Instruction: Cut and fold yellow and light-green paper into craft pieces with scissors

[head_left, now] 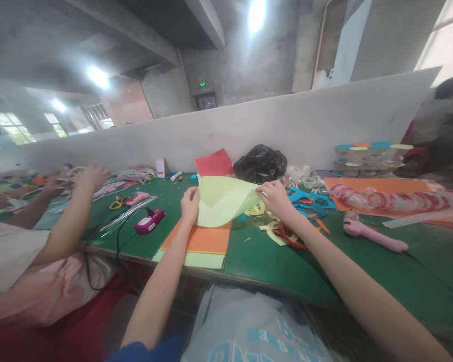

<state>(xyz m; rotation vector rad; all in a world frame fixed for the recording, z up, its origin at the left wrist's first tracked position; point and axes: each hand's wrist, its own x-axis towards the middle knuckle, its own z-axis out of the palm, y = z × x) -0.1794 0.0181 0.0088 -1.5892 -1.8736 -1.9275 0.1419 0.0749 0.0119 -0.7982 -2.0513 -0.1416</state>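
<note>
In the head view, the left hand (190,205) grips the left edge of a pale yellow-green, flexible rectangular sheet (226,200), while the right hand (275,199) pinches the same sheet at its right edge between thumb and fingers. The sheet is held between the two hands, its lower edge bowed, partly over a stack on the green-topped table (252,269). In that stack, a flat bright orange sheet (210,240) lies over a light green sheet (204,260) at the table's front edge.

Left of the stack sits a small magenta box-shaped device (149,222) with a black cord. Behind the held sheet are a flat red sheet (215,163) and a crumpled black plastic bag (262,163). Near the right hand lie blue cut scraps (312,200) and pale yellow cut strips (277,236); farther right rests a pink glue gun (373,236). At far left, a co-worker's arm (66,218) reaches over the table; what that person's blurred hand holds, I cannot tell.
</note>
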